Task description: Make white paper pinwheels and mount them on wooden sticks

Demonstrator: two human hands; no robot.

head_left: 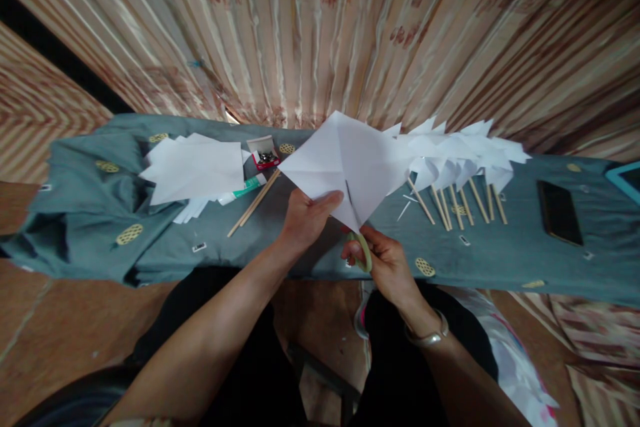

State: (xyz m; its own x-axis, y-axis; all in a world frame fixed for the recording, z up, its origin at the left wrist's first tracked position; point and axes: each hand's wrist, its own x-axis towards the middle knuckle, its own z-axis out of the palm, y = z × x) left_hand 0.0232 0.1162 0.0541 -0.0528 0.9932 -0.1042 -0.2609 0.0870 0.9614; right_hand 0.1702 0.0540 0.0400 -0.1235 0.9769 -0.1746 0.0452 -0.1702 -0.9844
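My left hand point(311, 215) pinches a creased white sheet of paper point(320, 157) near its lower edge, thumb on top. The sheet is held up with one corner toward me, and a slit runs up from that corner. Below it, my right hand point(377, 255) grips a pair of scissors point(367, 253) by pale green handles. The blades are at the slit, largely hidden by the paper. To the right, several paper pinwheels point(450, 157) on wooden sticks lie in an overlapping row, partly behind the sheet.
On the left lie a stack of white paper point(200, 167), a green-and-white tube point(243, 189), a small box of metal pins point(264, 153) and loose wooden sticks point(255, 203). A dark phone point(560, 212) rests on the green cloth point(510, 260) at right. Curtains point(320, 33) hang behind.
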